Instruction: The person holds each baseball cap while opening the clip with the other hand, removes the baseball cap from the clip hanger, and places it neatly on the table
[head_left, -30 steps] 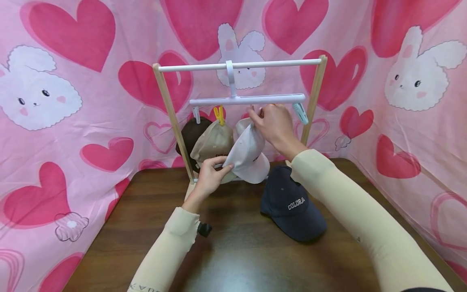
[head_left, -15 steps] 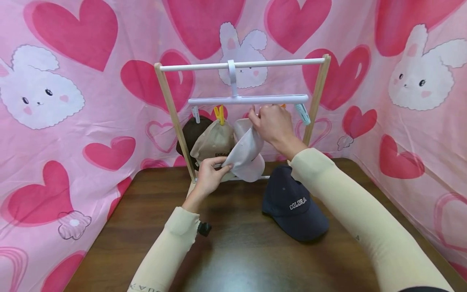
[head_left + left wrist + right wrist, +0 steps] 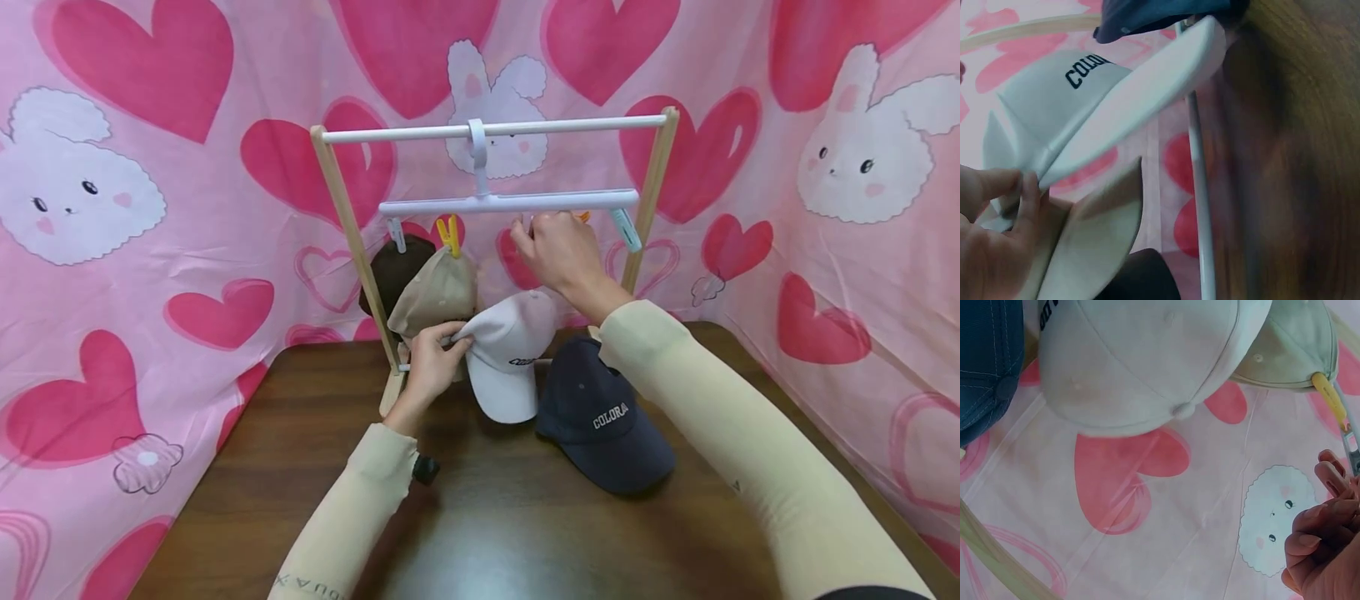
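Observation:
My left hand (image 3: 435,358) pinches the white cap (image 3: 517,329) by its side edge, thumb against fingers. The cap faces forward, brim down, below the hanger (image 3: 525,201). Under the hanger bar my right hand (image 3: 562,254) has curled fingers, well above the cap's crown. In the right wrist view its fingers (image 3: 1316,553) grip a pinkish clothespin (image 3: 1330,478), nothing between its prongs; the rest of it is hidden. A beige cap (image 3: 435,296) hangs from a yellow clothespin (image 3: 449,237), with a dark brown cap (image 3: 401,265) behind it.
The hanger hooks over the white rod of a wooden-sided rack (image 3: 654,179) on a dark wood table (image 3: 525,517). A navy cap (image 3: 603,429) rests at the rack's right foot. A light blue clothespin (image 3: 626,230) and an orange one (image 3: 582,217) hang at right.
The white cap has dropped away from the right hand and swung brim-down, its front lettering now showing. My left hand keeps its pinch; my right hand stays up by the hanger.

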A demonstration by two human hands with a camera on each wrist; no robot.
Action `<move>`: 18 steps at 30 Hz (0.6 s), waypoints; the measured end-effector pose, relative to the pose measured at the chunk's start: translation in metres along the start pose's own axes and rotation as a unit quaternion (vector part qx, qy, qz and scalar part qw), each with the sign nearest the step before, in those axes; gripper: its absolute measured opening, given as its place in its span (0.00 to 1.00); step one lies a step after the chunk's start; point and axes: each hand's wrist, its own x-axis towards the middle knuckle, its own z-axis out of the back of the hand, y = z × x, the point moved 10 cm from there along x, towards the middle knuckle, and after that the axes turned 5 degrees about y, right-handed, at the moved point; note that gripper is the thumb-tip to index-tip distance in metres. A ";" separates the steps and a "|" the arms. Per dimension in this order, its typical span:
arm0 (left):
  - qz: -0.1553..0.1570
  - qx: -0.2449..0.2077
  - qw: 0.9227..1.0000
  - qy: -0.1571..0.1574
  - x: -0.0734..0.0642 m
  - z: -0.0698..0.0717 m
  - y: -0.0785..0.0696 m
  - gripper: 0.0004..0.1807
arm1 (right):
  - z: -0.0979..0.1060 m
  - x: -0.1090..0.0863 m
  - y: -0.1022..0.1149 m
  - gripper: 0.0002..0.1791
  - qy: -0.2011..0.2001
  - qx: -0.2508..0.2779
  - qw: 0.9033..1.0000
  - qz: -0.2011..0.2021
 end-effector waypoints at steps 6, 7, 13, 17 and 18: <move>0.007 0.025 1.000 -0.017 0.004 -0.013 0.002 0.09 | 0.000 0.000 -0.002 0.26 0.005 0.011 1.000 -0.006; 0.010 0.027 0.999 -0.017 0.005 -0.016 0.003 0.09 | 0.000 0.000 -0.003 0.26 0.006 0.012 1.000 -0.007; 0.036 0.013 0.999 0.010 0.011 -0.040 0.012 0.12 | 0.001 0.000 -0.003 0.29 0.012 0.013 1.000 -0.007; 0.055 0.000 0.997 0.050 0.014 -0.059 0.019 0.17 | 0.002 0.000 -0.002 0.28 0.014 0.015 1.000 -0.006; 0.061 -0.004 0.996 0.063 0.014 -0.063 0.020 0.19 | 0.002 0.000 -0.001 0.29 0.013 0.015 1.000 -0.005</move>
